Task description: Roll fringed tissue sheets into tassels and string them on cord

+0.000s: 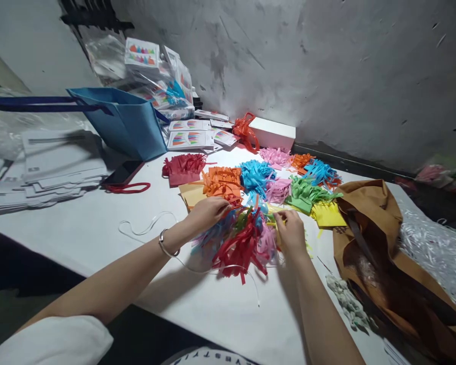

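Observation:
A bunch of paper tassels (239, 243) in red, pink, blue and green lies on the white table in front of me. My left hand (212, 212) is closed at its upper left side, fingertips pinched at the tassel tops. On the other side, my right hand (291, 232) pinches at the bunch near a green and yellow piece. What exactly lies between the fingertips is partly hidden. A thin white cord (209, 271) loops across the table and over the red tassel. Just beyond my hands are fringed paper stacks in orange (223, 183), blue (257, 175), green (307, 195) and yellow (329, 215).
A blue bag (127, 124), stacked white cards (61, 162) and a phone (123, 172) with a red strap are at left. Printed packs (190, 138) and a white box (272, 133) stand by the wall. A brown bag (368, 213) and cord bundle (347, 299) lie right.

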Demonstrator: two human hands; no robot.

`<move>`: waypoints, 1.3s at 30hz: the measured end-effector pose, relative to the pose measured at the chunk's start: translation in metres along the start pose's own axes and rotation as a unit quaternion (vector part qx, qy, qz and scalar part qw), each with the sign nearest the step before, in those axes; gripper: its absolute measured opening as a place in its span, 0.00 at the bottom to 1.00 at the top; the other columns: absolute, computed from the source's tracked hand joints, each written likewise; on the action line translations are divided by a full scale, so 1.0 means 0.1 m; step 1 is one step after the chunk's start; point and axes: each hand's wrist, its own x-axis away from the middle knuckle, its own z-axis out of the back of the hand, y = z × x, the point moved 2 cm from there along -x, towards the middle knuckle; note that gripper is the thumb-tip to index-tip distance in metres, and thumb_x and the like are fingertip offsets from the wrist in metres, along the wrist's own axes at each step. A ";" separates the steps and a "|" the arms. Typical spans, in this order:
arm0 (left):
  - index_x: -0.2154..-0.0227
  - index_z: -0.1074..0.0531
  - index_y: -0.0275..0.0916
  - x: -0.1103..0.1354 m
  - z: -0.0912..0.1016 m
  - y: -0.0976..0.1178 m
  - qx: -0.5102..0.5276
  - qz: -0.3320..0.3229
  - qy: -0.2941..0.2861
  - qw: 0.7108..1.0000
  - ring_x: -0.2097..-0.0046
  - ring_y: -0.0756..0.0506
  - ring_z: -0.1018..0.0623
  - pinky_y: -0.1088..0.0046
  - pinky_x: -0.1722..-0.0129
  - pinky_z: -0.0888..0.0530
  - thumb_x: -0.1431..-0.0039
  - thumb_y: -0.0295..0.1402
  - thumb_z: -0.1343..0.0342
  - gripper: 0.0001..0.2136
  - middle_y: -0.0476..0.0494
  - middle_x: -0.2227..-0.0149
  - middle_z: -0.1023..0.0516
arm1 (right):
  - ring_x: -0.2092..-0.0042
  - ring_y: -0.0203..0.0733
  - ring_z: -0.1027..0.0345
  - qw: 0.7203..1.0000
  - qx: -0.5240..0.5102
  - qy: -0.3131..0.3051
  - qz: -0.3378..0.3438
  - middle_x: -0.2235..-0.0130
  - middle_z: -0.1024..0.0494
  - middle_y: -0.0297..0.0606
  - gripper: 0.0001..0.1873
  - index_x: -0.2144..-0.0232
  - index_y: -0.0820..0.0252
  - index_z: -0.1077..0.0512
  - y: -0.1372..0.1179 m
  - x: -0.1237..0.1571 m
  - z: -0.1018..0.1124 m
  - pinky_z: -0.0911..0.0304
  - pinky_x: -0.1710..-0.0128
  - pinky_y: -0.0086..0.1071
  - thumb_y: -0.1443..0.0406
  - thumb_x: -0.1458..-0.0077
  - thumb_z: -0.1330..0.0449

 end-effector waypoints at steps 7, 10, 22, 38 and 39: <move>0.63 0.21 0.37 0.11 0.06 0.01 0.063 -0.003 0.014 0.998 0.64 0.42 0.22 0.71 0.65 0.31 0.31 0.42 0.55 0.19 0.40 0.65 0.18 | 0.63 0.38 0.30 0.995 -0.055 -0.079 -0.009 0.66 0.25 0.33 0.14 0.68 0.62 0.28 0.14 0.51 -0.11 0.32 0.58 0.38 0.56 0.38 0.39; 0.62 0.21 0.37 0.10 0.07 0.05 0.076 -0.007 0.030 0.997 0.64 0.42 0.22 0.69 0.64 0.30 0.32 0.43 0.54 0.19 0.39 0.65 0.18 | 0.62 0.38 0.30 0.992 -0.103 -0.070 -0.018 0.64 0.25 0.35 0.15 0.69 0.62 0.28 0.08 0.52 -0.17 0.33 0.57 0.38 0.55 0.39 0.39; 0.66 0.21 0.39 0.45 0.87 0.40 0.224 -0.041 0.144 0.963 0.57 0.41 0.22 0.64 0.53 0.27 0.35 0.44 0.46 0.15 0.41 0.61 0.20 | 0.66 0.40 0.29 0.966 -0.225 -0.127 0.014 0.68 0.20 0.38 0.15 0.67 0.58 0.20 -0.11 0.80 1.34 0.36 0.65 0.29 0.52 0.44 0.36; 0.72 0.25 0.38 0.56 1.02 0.59 0.385 0.047 0.098 0.916 0.72 0.48 0.29 0.74 0.72 0.29 0.42 0.49 0.42 0.17 0.46 0.75 0.27 | 0.79 0.31 0.49 0.885 -0.463 -0.048 0.009 0.79 0.41 0.27 0.15 0.72 0.58 0.29 0.00 1.13 1.56 0.50 0.80 0.26 0.53 0.44 0.36; 0.71 0.24 0.38 0.55 1.02 0.61 0.368 0.037 0.070 0.926 0.73 0.49 0.30 0.75 0.74 0.31 0.43 0.49 0.42 0.17 0.46 0.75 0.27 | 0.81 0.29 0.54 0.884 -0.466 -0.039 -0.019 0.80 0.44 0.25 0.15 0.71 0.58 0.28 0.02 1.12 1.54 0.56 0.82 0.25 0.54 0.45 0.34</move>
